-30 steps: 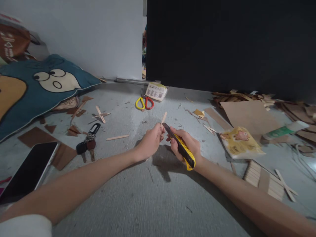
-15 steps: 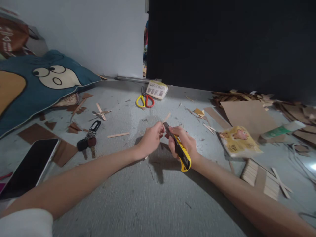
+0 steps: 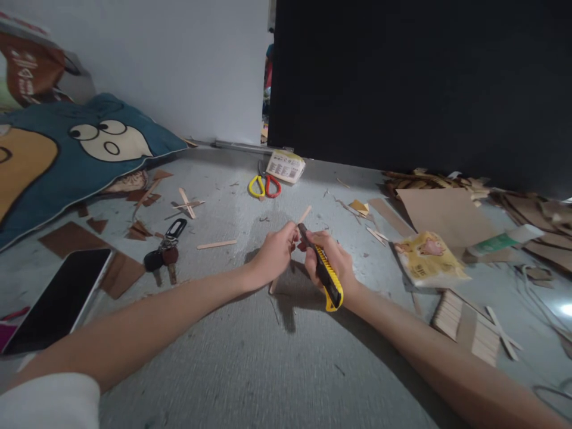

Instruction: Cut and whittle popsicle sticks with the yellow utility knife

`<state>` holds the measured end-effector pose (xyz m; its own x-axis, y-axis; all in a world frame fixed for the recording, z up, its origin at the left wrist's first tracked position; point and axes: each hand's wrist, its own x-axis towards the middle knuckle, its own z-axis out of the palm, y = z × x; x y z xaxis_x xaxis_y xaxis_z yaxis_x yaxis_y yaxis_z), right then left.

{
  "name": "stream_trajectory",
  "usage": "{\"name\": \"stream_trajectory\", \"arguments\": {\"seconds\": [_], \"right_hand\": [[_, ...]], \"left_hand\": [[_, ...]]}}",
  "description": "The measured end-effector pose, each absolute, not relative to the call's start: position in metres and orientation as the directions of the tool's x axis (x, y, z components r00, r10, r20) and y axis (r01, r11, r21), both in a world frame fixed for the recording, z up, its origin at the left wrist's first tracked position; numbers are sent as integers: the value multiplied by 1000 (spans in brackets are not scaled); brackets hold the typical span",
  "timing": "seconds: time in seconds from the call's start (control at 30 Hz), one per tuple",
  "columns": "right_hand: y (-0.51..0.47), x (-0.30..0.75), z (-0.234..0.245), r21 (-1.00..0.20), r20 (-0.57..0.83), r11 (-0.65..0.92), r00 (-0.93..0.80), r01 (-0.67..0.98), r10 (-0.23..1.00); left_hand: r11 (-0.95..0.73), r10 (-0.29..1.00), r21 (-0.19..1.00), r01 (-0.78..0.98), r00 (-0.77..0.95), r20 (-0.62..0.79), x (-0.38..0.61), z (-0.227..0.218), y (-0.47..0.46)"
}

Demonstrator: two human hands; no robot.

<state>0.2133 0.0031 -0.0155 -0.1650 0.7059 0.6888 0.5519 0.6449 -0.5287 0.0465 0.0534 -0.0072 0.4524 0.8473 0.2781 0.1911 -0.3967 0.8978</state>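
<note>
My left hand (image 3: 273, 255) is closed around a thin wooden craft stick (image 3: 304, 214), whose tip pokes up past my fingers and whose lower end shows below the hand. Right beside it, my right hand (image 3: 333, 262) grips a yellow and black utility knife (image 3: 326, 274). The knife's front end rests against the stick just above my left fingers. Both hands hover over the grey floor (image 3: 268, 357) in the middle of the view.
Red and yellow scissors (image 3: 264, 185) and a small packet (image 3: 286, 165) lie ahead. Keys (image 3: 163, 253), a phone (image 3: 58, 301), loose sticks and brown card scraps lie left. A yellow packet (image 3: 429, 259), a stick panel (image 3: 467, 325), a glue tube (image 3: 503, 240) and cardboard sit right.
The stick has tilted further to the right in my left hand. The knife has turned a little steeper against it, and the hands have stayed close together.
</note>
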Motion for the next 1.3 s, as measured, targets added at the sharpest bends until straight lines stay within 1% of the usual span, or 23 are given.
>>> {"name": "stream_trajectory", "arguments": {"seconds": [0.1,0.17,0.3,0.4,0.57,0.73,0.9,1.1,1.2,1.3], "right_hand": [[4,209,-12,-479,752,671,-129,566,646],[5,205,-10,-470,774,677,-104,567,624],[5,202,-8,-502,754,644,-72,577,653],[5,202,-8,-504,756,653,-77,565,650],[9,205,-8,-505,748,662,-101,555,656],[8,207,-7,-509,741,679,-132,530,658],[8,207,-7,-483,761,687,-128,543,636],[9,202,-8,-494,768,673,-87,551,635],[9,202,-8,-509,756,665,-85,546,649],[10,204,-10,-524,736,652,-94,548,671]], "left_hand": [[-390,855,902,186,437,279,49,-8,54],[-381,861,907,179,426,277,50,-8,55],[-381,868,907,180,406,284,51,-8,56],[-381,861,909,166,423,284,50,-9,56],[-324,869,938,126,431,242,48,-10,57],[-305,883,938,166,418,213,49,-9,57],[-331,892,925,186,383,242,49,-10,54],[-353,868,922,160,424,258,48,-10,55],[-359,872,916,178,414,261,49,-10,56],[-327,885,926,189,405,230,50,-9,56]]}}
